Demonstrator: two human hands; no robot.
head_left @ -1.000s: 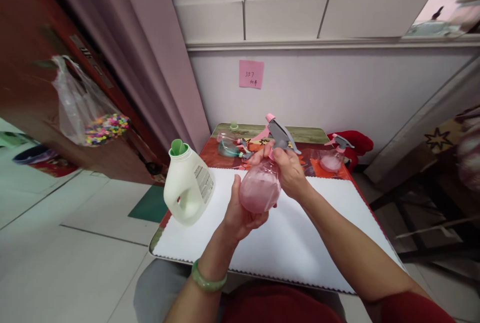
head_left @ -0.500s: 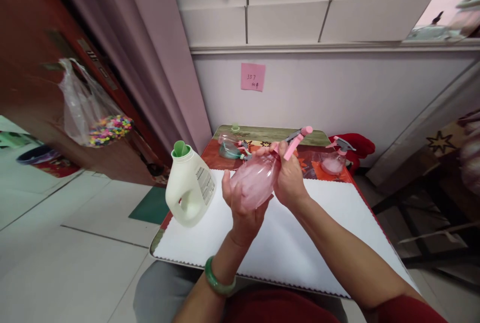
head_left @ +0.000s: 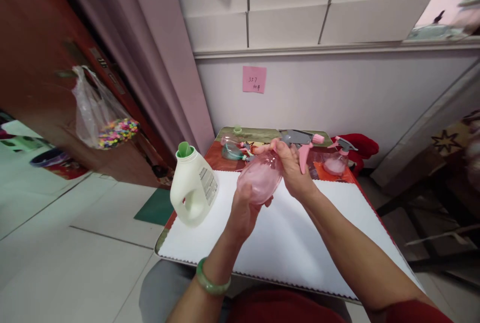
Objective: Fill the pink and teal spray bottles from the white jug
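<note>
Two hands grip a tilted pink spray bottle [head_left: 261, 178], right of the white jug [head_left: 193, 183]

The left hand [head_left: 243, 213] comes up from below, to the right of the jug, and cups the rounded base of the bottle. Its thumb lies along the near side, and some fingertips show past the bottle's lower right edge. A green bangle [head_left: 212, 280] circles that wrist, below and to the right of the jug. The right hand [head_left: 294, 173], farther right of the jug, is closed around the bottle's neck, with its thumb near the collar and its fingers reaching over the far side toward the jug. Its forearm slants down and away from the jug.

The bottle is held above the counter [head_left: 210, 160], well to the right of the jug. It leans, with its base toward the jug and its neck up and away. The body is bulbous, see-through and pale pink, with a glossy shine near the shoulder. Its spray head [head_left: 296, 137] is grey, with a pink nozzle [head_left: 318, 138] facing away from the jug and a pink trigger [head_left: 304, 158] hanging just beside the right hand. What fills the bottle, and how high, cannot be told clearly.
</note>
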